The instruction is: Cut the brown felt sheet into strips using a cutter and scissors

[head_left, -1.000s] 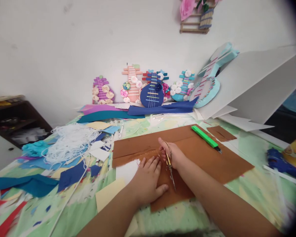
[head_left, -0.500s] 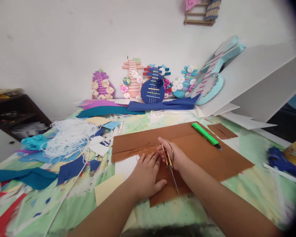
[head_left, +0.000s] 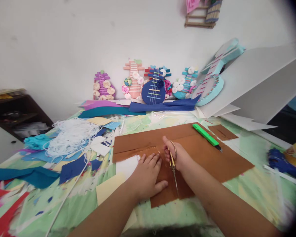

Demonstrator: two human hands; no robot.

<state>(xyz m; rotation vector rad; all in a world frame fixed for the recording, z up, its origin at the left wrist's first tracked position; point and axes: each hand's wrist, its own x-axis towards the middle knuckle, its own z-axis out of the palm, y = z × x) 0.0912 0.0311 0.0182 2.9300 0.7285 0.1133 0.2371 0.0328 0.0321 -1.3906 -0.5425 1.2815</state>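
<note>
A large brown sheet, which looks like paper or felt, lies across the table in front of me. My left hand rests flat on its near left part, fingers spread and pressing down. Gold-handled scissors are in my right hand, fingers curled round the loops and the blades pointing toward me over the sheet. Beneath the sheet's left edge and my left hand, a white piece shows, with a pale yellow sheet nearer me. A green utility knife lies on the sheet's far right part.
White cord is heaped at left among blue scraps. Red strips lie nearer. Small decorated instruments stand against the wall. At right are a blue glue gun, a brown scrap and white boards.
My right hand has shifted slightly right with the scissors, and their handles look closer together. My left hand stays flat on the brown sheet. The view has shifted a little.
</note>
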